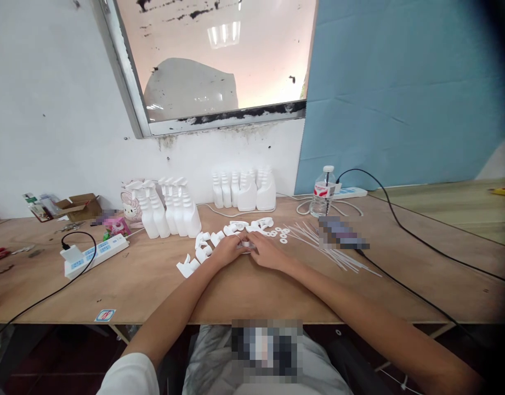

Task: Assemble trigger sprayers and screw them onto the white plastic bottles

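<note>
My left hand [228,250] and my right hand [265,250] meet over the table, fingers curled together around a small white spray-bottle part [245,244]. Most of that part is hidden by the fingers, so its exact shape does not show. Loose white trigger spray heads [203,252] lie in an arc to the left of and behind my hands. One more spray head [188,267] rests near my left forearm. Just right of my right hand are several small white rings [283,236]. Beyond them a bundle of thin white tubes [324,249] is spread out.
White bottles with spray heads [153,216] stand back left; bottles without heads [247,192] line the wall. A water bottle [322,192], a blurred phone [343,233] and its black cable [408,291] are at right. A power strip [96,255] and cardboard box [80,207] sit left.
</note>
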### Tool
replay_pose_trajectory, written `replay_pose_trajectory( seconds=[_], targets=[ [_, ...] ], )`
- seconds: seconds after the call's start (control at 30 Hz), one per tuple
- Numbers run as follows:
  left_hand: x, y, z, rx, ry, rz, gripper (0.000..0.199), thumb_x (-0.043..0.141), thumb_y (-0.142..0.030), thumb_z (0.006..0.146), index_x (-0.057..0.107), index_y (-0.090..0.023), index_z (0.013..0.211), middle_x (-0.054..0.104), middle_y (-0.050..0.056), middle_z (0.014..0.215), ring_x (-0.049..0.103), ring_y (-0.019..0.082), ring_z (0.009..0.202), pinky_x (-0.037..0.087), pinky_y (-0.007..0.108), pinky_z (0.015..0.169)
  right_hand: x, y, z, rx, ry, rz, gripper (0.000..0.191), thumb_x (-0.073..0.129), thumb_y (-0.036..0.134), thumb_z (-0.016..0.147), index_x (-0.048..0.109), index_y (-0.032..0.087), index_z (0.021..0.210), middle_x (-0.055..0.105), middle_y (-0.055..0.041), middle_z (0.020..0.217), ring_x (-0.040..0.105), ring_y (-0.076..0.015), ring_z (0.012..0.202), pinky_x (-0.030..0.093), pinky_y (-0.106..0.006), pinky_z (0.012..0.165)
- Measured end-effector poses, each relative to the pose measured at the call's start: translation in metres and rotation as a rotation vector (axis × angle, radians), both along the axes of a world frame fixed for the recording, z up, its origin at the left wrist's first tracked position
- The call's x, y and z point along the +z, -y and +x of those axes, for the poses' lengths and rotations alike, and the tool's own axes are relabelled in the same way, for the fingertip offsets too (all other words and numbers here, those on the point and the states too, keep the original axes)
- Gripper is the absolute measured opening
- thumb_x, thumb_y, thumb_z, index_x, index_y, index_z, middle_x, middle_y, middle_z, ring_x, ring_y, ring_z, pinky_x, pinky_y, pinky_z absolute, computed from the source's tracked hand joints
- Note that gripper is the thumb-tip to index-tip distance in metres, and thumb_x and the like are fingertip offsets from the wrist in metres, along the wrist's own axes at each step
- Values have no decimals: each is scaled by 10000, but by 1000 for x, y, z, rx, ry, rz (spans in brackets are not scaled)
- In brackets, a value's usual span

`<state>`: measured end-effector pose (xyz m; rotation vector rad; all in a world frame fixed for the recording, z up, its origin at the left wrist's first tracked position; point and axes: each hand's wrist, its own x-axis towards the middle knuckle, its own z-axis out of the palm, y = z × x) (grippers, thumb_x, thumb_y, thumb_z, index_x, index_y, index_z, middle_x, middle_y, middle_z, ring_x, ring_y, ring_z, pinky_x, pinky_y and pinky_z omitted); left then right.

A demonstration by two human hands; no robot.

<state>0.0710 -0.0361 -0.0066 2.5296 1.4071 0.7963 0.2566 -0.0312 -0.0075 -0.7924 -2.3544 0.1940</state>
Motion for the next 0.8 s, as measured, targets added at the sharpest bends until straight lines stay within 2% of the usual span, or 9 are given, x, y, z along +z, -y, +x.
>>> replay_pose_trajectory(
  seconds=[0.1,0.23,0.33,0.43,0.47,0.53,0.63,0.8],
  targets=[
    [-1,0,0,13,0,-7,303,593,-466,819,569,-200,962,627,24,818,605,217,796,450,301,716,0,2,5,23,12,-7,464,519,65,718,528,187,1165,588,-102,1168,530,-256,1079,417,-392,939],
    [-3,-2,-1,18,22,-32,334,600,-452,815,552,-199,1028,632,29,842,607,214,806,448,299,713,1,-4,13,2,36,-34,545,479,41,739,467,212,1257,562,-69,1232,563,-189,1044,455,-324,894],
    [0,0,-1,-33,34,-41,364,629,-419,800,534,-225,1093,628,7,868,599,191,817,440,278,729,8,-19,27,-122,60,-51,454,430,52,826,465,185,1258,561,-82,1228,575,-159,1015,464,-309,880],
    [3,1,-1,-76,41,-43,331,654,-410,780,565,-231,1043,618,-6,861,585,179,826,429,264,742,20,-35,56,-260,149,-78,190,498,168,893,595,160,1056,620,-64,1090,578,-178,1007,456,-371,906],
    [3,2,-1,-78,47,-42,317,655,-410,778,575,-226,1023,616,-5,861,580,178,827,426,263,742,24,-39,68,-310,186,-92,169,538,238,898,606,149,1024,625,-60,1062,588,-187,985,467,-403,886],
    [4,2,0,-77,62,-39,299,652,-411,780,589,-213,996,616,0,865,575,177,824,420,263,738,29,-44,92,-415,244,-121,224,545,314,906,605,151,1047,617,-67,1083,598,-185,958,492,-401,850],
    [4,3,1,-83,84,-40,280,649,-408,785,606,-206,974,625,0,867,574,171,808,417,258,727,31,-48,119,-535,311,-165,270,540,327,910,581,157,1117,598,-77,1128,604,-185,950,515,-384,817],
    [5,4,1,-79,114,-55,273,638,-407,795,617,-214,986,639,-5,887,577,164,800,419,259,724,23,-53,130,-618,359,-195,291,545,318,909,566,157,1150,588,-83,1150,605,-189,957,524,-379,809]
  ],
)
